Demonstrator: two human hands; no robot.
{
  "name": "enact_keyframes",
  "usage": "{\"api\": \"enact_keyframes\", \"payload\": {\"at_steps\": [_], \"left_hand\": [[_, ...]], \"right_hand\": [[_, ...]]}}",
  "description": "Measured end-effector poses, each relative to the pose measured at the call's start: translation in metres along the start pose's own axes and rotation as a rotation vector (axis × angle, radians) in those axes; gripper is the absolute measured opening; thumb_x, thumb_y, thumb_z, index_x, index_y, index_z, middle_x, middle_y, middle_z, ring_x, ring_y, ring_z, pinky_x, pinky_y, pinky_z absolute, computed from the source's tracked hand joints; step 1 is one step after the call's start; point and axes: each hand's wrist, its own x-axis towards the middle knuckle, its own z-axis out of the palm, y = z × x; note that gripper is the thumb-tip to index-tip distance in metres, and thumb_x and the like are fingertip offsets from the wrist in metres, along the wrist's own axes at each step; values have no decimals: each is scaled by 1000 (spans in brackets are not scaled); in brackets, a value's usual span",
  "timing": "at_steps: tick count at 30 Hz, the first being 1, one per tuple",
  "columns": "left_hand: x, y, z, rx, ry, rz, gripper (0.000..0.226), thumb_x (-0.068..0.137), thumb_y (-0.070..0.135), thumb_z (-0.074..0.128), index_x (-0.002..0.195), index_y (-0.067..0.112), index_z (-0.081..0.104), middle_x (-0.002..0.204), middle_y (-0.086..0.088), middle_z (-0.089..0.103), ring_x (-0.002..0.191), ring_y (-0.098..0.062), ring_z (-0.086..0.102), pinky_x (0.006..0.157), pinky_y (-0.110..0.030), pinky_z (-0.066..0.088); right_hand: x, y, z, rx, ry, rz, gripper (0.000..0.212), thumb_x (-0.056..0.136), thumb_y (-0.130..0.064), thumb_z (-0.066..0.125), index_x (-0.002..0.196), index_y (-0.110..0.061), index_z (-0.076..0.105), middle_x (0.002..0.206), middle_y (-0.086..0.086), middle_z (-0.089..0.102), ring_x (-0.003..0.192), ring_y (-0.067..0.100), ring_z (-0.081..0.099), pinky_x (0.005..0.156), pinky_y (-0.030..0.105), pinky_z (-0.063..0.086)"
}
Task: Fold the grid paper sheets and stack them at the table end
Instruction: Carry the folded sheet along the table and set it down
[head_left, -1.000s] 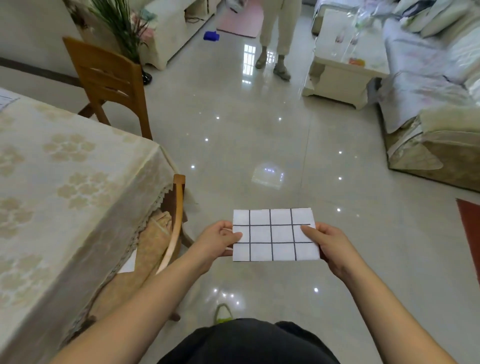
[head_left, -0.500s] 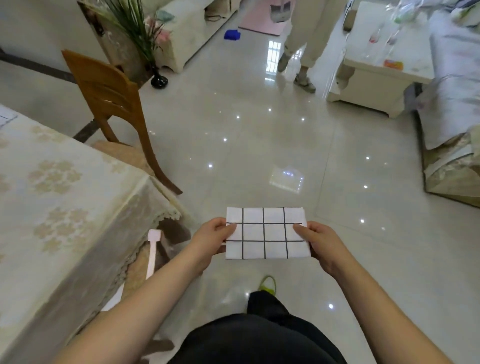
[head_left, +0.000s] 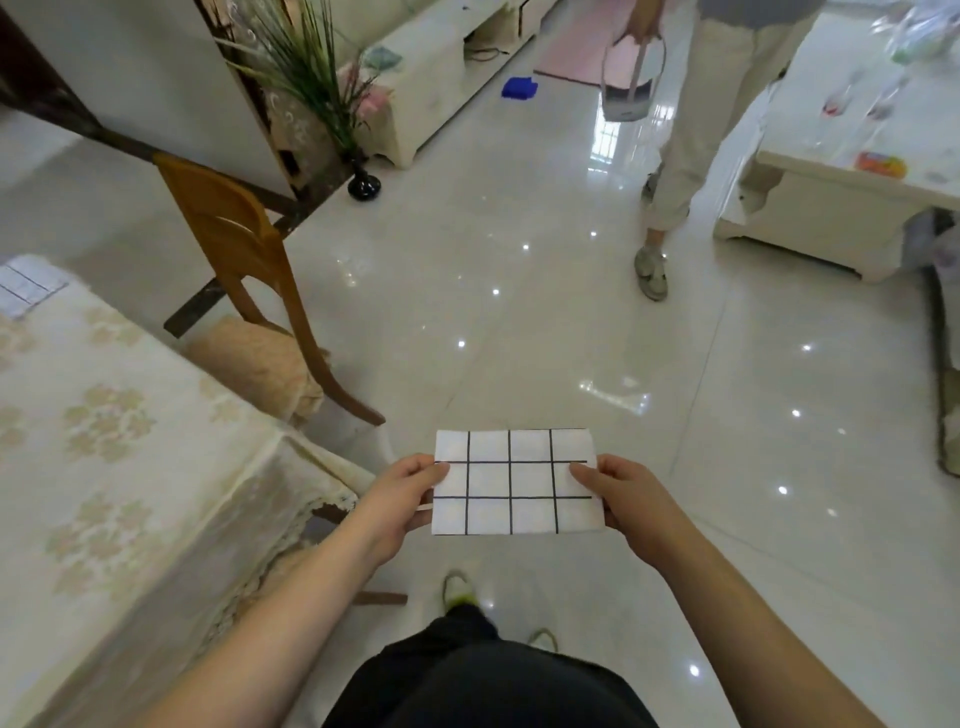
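While my left hand (head_left: 400, 493) pinches the nine o'clock edge of the folded grid paper (head_left: 511, 480), my right hand (head_left: 631, 501) pinches the three o'clock edge, each thumb lying on top and the fingers curled underneath. Both hands are closed on the sheet, which I hold flat and level in the air above the glossy floor (head_left: 519, 312), apart from everything else. It shows three rows of four black-lined squares. At nine o'clock from the paper is the surface (head_left: 104, 467), covered in a pale flowered cloth with a lace hem; its corner comes near my left wrist. On its far end, at about ten o'clock, lies another gridded sheet (head_left: 23, 283), partly cut off by the picture's edge. A wooden chair (head_left: 244, 260) with a cushioned seat stands at eleven o'clock beside the surface. At one o'clock, well apart, another person's legs (head_left: 696, 130) stand by a low white table (head_left: 841, 197).
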Motion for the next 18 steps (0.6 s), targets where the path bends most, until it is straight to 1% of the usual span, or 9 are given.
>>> {"api": "enact_keyframes", "payload": {"at_steps": [3, 5, 8, 10, 14, 16, 18], "left_hand": [[24, 15, -10, -42, 20, -11, 8, 95, 18, 58, 91, 13, 63, 74, 0, 71, 67, -12, 68, 52, -24, 52], [42, 26, -17, -80, 32, -22, 7, 95, 18, 58, 93, 13, 63, 77, -1, 71, 66, -13, 67, 51, -24, 52], [79, 43, -34, -139, 34, -5, 11, 95, 16, 57, 101, 10, 63, 82, -3, 71, 69, -12, 67, 58, -25, 54], [100, 59, -46, -180, 40, -11, 13, 95, 15, 58, 105, 9, 63, 82, -3, 70, 66, -11, 67, 59, -25, 55], [133, 92, -69, -220, 58, -24, 17, 95, 15, 57, 110, 7, 61, 86, -5, 69, 72, -15, 66, 64, -28, 56], [149, 110, -81, -225, 69, -21, 18, 96, 15, 56, 111, 6, 60, 91, -8, 68, 77, -18, 65, 71, -32, 56], [166, 125, -91, -233, 89, -14, 19, 96, 16, 56, 112, 6, 60, 90, -7, 69, 77, -18, 66, 73, -33, 56]], "right_hand": [[31, -19, 10, -20, -21, 14, 12, 92, -15, 63, 96, -5, 66, 94, 11, 74, 81, 22, 71, 67, 34, 57], [52, -33, 18, -48, -35, 24, 13, 92, -15, 63, 98, -4, 66, 95, 12, 73, 81, 22, 71, 66, 32, 57], [94, -58, 34, -116, -59, 21, 18, 92, -16, 63, 102, -1, 66, 99, 14, 74, 88, 26, 71, 70, 34, 58], [120, -79, 46, -150, -61, 25, 20, 92, -16, 63, 103, 1, 65, 101, 17, 73, 89, 27, 71, 73, 36, 59], [168, -118, 75, -219, -61, 35, 23, 91, -16, 64, 104, 3, 65, 103, 22, 71, 94, 33, 69, 82, 44, 58], [189, -135, 90, -227, -55, 11, 22, 91, -16, 64, 102, 3, 65, 102, 24, 69, 91, 33, 69, 81, 45, 57], [205, -151, 103, -227, -50, -13, 15, 91, -16, 64, 97, -3, 67, 98, 21, 71, 85, 28, 69, 75, 42, 59]]}}
